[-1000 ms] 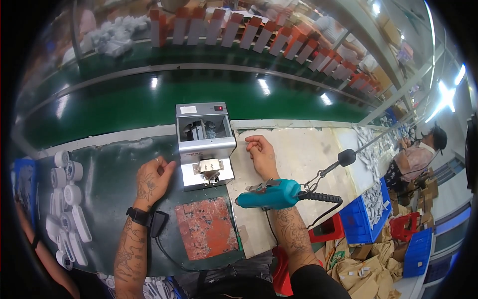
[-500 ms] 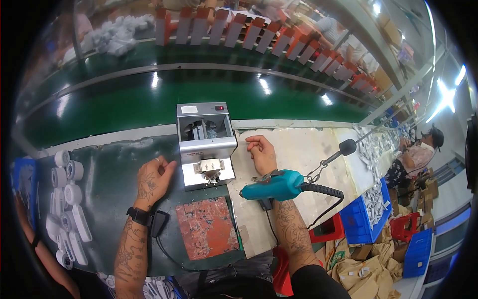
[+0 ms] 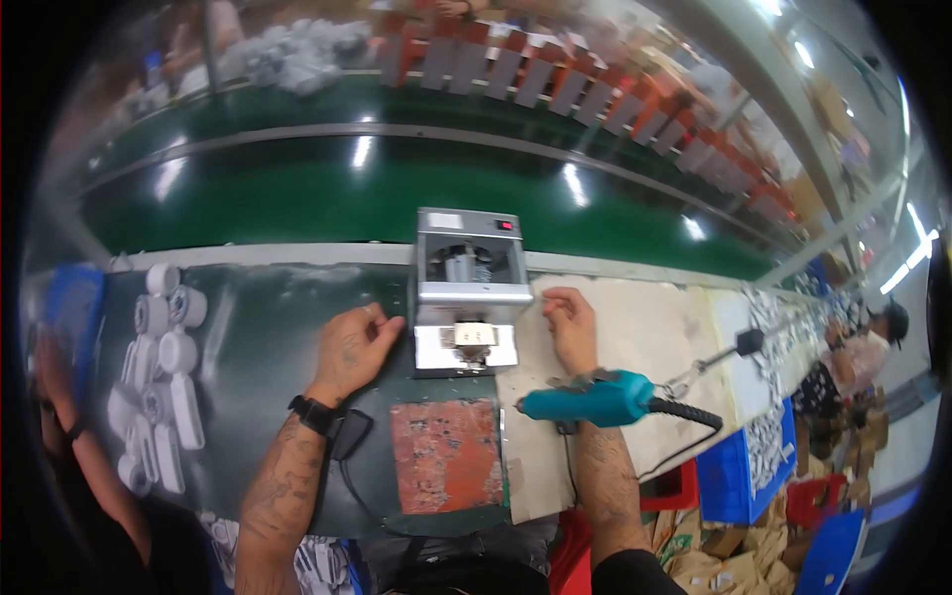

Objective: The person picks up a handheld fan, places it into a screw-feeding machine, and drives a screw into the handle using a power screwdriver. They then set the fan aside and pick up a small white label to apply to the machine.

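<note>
A grey screw feeder (image 3: 474,297) with an open-topped hopper stands on the bench between my hands. My left hand (image 3: 355,345) rests on the dark green mat to its left, thumb apart and fingers loosely bent, with nothing seen in it. At the feeder's right side is my right hand (image 3: 571,327), its fingers loosely bent and apart, holding nothing. Over my right forearm a teal electric screwdriver (image 3: 590,400) hangs sideways from a tether, not gripped. A worn red pad (image 3: 448,454) lies in front of the feeder. Beside my left wrist sits a black power adapter (image 3: 352,433).
White round-headed plastic parts (image 3: 178,352) are piled at the left, near another person's arm (image 3: 104,481). A blue bin (image 3: 739,466) of small parts stands at the right. Beyond the bench runs a green conveyor (image 3: 297,198), with a row of orange-and-grey boxes (image 3: 506,74) behind it.
The view has shifted, so the bench and feeder appear farther right in the picture. Both hands keep nearly the same places beside the feeder; nothing has been picked up.
</note>
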`<state>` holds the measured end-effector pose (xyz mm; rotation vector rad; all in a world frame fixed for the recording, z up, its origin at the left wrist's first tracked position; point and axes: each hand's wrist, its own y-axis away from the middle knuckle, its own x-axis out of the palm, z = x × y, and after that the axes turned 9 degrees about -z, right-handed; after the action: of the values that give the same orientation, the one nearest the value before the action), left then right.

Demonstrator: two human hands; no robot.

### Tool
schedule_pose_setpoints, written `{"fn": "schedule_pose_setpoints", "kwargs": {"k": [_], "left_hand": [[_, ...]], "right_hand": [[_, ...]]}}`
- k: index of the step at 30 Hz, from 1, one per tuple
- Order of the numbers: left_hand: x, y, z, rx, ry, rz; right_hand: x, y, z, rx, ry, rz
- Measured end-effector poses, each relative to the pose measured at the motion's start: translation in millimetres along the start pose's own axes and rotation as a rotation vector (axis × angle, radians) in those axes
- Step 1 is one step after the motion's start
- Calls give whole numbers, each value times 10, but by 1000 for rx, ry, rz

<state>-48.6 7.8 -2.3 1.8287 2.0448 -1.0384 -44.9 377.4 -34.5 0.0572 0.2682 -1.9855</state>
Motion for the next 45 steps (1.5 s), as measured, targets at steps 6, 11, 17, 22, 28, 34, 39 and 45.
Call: {"fn": "schedule_pose_setpoints", "kwargs": {"k": [6,11,17,22,28,34,39,45], "left_hand": [[14,29,28,-5,34,-12],[-8,21,-33,-10,60,-5],[-55,21,-33,-27,31,20],[-114,13,-68,-85,31,80],[-90,7,-4,-47,40,93],[-47,19,19,-30,64,66],[-87,27,-23,-47,134,71],[-80,25,1,-52,122,83]], "right_hand": [[-46,-3,-32,-27,35,7],[-76,-13,-3,-11,32,-25],[-53,-30,-18,35,-25,-2],[-54,-29,-46,45,-21,-27],[-107,-70,-95,29,12,-13],[-131,-124,-179,74,-8,-61],[-204,-177,-252,76,-12,-74],[-163,-144,-197,79,-3,-63]]}}
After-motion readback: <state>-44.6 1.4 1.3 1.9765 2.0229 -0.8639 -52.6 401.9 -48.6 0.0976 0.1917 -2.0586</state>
